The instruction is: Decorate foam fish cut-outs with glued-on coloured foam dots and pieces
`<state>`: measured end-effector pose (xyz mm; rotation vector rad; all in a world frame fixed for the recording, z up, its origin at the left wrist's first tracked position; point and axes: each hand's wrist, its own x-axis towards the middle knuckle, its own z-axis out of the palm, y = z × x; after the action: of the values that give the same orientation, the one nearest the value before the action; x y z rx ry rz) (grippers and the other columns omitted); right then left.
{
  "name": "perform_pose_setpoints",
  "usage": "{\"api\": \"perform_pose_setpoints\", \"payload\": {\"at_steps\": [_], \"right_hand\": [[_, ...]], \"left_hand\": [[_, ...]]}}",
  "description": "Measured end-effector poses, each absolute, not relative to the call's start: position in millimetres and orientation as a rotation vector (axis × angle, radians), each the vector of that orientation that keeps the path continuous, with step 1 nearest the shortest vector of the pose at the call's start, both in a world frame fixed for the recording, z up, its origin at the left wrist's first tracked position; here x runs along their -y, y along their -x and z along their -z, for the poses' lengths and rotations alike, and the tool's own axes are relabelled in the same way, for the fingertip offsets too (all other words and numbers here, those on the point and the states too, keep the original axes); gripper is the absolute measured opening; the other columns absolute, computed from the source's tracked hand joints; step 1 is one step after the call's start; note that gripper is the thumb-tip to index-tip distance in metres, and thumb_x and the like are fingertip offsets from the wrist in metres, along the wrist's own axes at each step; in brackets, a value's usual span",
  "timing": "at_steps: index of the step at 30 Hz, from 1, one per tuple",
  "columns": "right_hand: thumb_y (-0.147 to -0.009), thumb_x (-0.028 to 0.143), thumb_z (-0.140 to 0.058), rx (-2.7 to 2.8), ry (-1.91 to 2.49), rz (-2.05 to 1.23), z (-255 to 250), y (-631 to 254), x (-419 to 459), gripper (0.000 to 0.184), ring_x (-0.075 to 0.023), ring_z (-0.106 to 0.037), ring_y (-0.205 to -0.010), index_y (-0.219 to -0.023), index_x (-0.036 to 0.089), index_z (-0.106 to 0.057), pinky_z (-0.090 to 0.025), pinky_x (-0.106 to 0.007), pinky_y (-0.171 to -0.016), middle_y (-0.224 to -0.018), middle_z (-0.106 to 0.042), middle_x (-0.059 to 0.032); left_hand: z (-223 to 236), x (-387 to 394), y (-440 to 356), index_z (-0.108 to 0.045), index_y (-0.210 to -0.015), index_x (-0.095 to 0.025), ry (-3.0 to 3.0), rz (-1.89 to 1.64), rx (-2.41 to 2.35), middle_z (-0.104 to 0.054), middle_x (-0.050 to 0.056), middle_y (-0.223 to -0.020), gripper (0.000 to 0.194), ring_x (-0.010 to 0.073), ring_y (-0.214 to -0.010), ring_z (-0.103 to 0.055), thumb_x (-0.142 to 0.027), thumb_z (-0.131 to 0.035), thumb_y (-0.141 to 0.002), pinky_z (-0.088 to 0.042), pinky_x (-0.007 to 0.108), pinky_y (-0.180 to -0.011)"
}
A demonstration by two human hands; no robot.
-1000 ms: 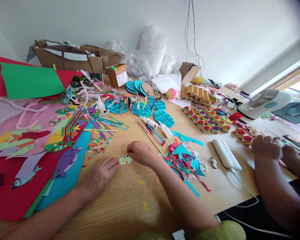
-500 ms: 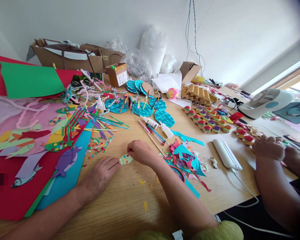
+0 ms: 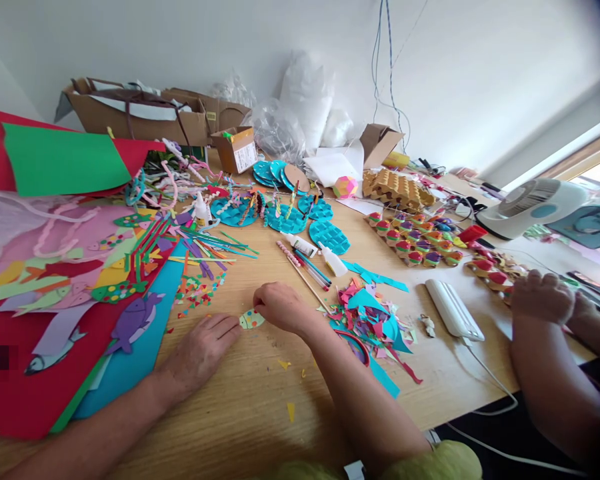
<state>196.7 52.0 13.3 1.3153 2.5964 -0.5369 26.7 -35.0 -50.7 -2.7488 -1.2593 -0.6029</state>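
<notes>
A pale green paper fish [image 3: 251, 319] with colored dots lies on the wooden table between my hands. My left hand [image 3: 203, 347] rests flat beside it, fingers stretched out and fingertips at its left end. Over the fish's right end, my right hand [image 3: 283, 307] is closed in a pinch with the fingertips turned down; whatever it grips is hidden. Small colored paper dots [image 3: 198, 292] are scattered just beyond my left hand. Close to my right forearm lies a heap of paper scraps [image 3: 367, 310], with red-handled scissors [image 3: 356, 348] partly under it.
Glue bottles [image 3: 333, 260] and pens [image 3: 314, 270] lie ahead. Paper fish cover colored sheets [image 3: 25, 347] at left. Blue discs [image 3: 285, 218], a painted egg carton [image 3: 413, 237], a white power bank [image 3: 454, 309] and a fan [image 3: 525, 203] stand around. A co-worker's hands [image 3: 543, 297] are at right.
My hands and the paper fish stay almost in place, with only a slight shift of my right hand. The co-worker's hands at right have moved a little.
</notes>
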Motion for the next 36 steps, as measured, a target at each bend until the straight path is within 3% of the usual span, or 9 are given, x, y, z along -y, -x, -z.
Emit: {"api": "perform_pose_setpoints", "payload": {"at_steps": [25,31,36], "right_hand": [[-0.072,0.018,-0.053,-2.578,-1.334,0.565,-15,-195,-53,0.018,-0.0167,-0.06,-0.076,-0.08,0.018,-0.068,-0.035,-0.023,-0.057,-0.083,-0.068,-0.0063],[-0.079,0.013,-0.043,-2.731,-1.441,0.549,-37,-209,-47,0.021,-0.0127,-0.056,-0.078,-0.084,0.016,-0.064,-0.035,-0.021,-0.064,-0.087,-0.064,-0.0049],[-0.08,0.018,-0.05,-2.984,-1.588,0.718,-59,-228,-20,0.007,-0.0105,-0.051,-0.067,-0.076,0.018,-0.055,-0.034,-0.02,-0.059,-0.075,-0.058,0.0]], "left_hand": [[48,34,-27,-0.059,-0.096,-0.015,2.743,0.588,1.277,-0.064,0.007,-0.098,0.031,0.0191,-0.091,-0.057,-0.002,-0.035,-0.083,-0.049,0.033,-0.08],[52,34,-26,-0.058,-0.098,-0.014,2.81,0.625,1.294,-0.064,0.008,-0.1,0.034,0.0193,-0.094,-0.056,0.001,-0.034,-0.08,-0.048,0.035,-0.082],[46,32,-24,-0.058,-0.1,-0.016,2.871,0.666,1.407,-0.064,0.007,-0.102,0.032,0.017,-0.097,-0.057,-0.002,-0.038,-0.079,-0.047,0.033,-0.087]]}}
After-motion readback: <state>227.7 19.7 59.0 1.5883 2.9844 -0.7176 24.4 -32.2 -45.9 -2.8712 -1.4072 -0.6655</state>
